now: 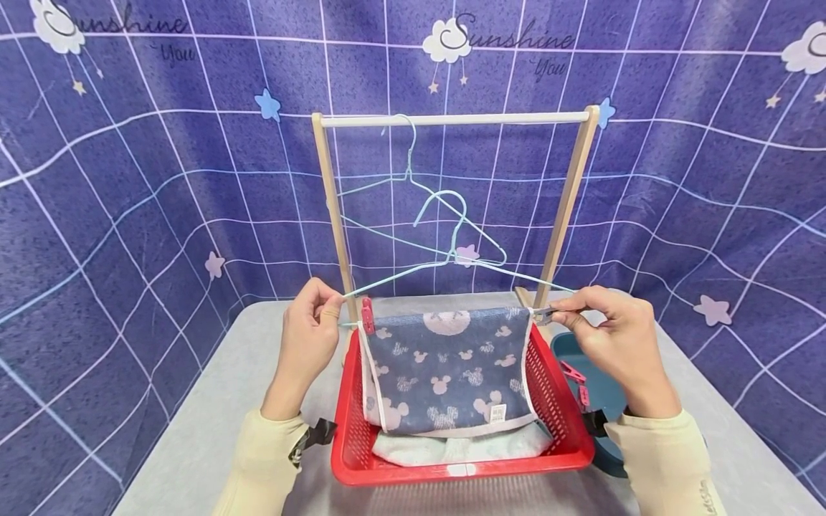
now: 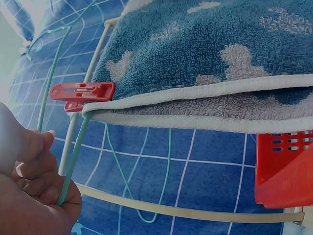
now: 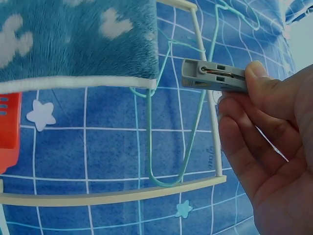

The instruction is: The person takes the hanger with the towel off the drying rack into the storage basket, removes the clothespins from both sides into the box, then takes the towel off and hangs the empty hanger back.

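A light-blue wire hanger (image 1: 413, 270) is held in front of the rack by my left hand (image 1: 308, 333), its fingers curled round the left end. Over the hanger's lower bar hangs a dark-blue towel (image 1: 445, 365) with pale mouse-head shapes and white edging. One red clothespin (image 2: 83, 91) clips the towel's left top corner to the bar. My right hand (image 1: 609, 330) pinches a grey clothespin (image 3: 215, 76) between thumb and fingers. In the right wrist view its tip is beside the towel's right edge, apart from the cloth, near the hanger's bare right end (image 3: 149, 132).
Below the towel stands a red basket (image 1: 345, 430) with a pale cloth (image 1: 458, 449) inside. To its right, a teal basin (image 1: 609, 390) holds red clothespins (image 1: 571, 371). Behind, a wooden rack with a white rod (image 1: 490, 119) carries another blue hanger (image 1: 409, 161).
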A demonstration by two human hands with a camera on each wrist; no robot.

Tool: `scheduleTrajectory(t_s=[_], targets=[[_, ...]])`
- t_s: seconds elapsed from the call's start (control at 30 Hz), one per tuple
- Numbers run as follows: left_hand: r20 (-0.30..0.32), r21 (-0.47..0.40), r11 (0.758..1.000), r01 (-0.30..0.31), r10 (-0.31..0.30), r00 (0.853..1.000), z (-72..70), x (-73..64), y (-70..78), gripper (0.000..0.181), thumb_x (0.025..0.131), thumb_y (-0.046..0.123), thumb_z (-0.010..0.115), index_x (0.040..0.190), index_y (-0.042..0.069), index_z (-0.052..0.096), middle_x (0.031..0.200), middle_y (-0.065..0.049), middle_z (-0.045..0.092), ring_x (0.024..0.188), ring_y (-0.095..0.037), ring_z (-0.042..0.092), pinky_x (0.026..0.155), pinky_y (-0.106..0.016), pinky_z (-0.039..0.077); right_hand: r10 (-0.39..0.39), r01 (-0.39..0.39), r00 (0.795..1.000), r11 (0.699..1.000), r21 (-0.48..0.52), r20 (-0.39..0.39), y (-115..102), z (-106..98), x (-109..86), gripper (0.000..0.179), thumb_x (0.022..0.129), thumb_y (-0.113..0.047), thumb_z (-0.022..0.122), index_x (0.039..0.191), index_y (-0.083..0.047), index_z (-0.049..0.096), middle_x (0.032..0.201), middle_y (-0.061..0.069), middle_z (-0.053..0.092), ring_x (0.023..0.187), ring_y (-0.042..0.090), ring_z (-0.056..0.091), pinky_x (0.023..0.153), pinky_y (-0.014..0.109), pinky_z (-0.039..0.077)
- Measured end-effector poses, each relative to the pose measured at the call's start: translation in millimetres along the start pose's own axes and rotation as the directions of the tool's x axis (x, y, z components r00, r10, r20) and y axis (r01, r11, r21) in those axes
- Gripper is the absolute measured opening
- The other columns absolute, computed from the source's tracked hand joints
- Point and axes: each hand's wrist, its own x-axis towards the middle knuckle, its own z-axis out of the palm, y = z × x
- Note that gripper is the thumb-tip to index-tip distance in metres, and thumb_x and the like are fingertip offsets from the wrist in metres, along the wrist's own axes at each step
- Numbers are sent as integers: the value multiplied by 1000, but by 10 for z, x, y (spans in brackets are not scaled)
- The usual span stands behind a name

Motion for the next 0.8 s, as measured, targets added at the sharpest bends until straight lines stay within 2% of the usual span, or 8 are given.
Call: scheduleTrajectory(t_s=[0.13, 0.37, 0.67, 0.8], targets=[[5, 14, 1000, 6, -7, 1000, 3, -1, -10, 17, 98, -3, 61, 84, 6, 58, 65, 1, 39, 56, -10, 35, 51, -25, 27, 8, -8, 1000, 1000, -2, 17, -2, -26, -4, 29, 71, 13, 87, 85, -12, 81, 82, 3, 77, 77, -7, 64, 49, 16, 37], [7, 4, 1000, 8, -8, 1000, 11, -4, 0, 17, 99, -4, 60, 84, 5, 58, 65, 0, 39, 56, -11, 35, 51, -25, 26, -25, 25, 1000, 999, 27, -10, -24, -27, 1, 31, 68, 10, 90, 88, -13, 81, 84, 2, 78, 80, -5, 67, 61, 13, 45], [9, -1, 1000, 13, -13, 1000, 6, -9, 5, 17, 99, -3, 60, 84, 6, 58, 66, 0, 39, 56, -11, 35, 51, -25, 27, -10, 10, 999, 1000, -15, 36, -34, -43, 4, 31, 68, 6, 92, 91, -11, 80, 88, 2, 78, 85, -7, 67, 76, 10, 48], [11, 5, 1000, 16, -16, 1000, 8, -6, -10, 17, 99, -4, 60, 84, 5, 58, 66, -1, 39, 56, -12, 35, 50, -25, 27, 2, 0, 999, 1000, -28, 42, -47, -51, 7, 31, 69, 4, 92, 93, -12, 80, 88, 2, 78, 84, -6, 66, 75, 10, 47]])
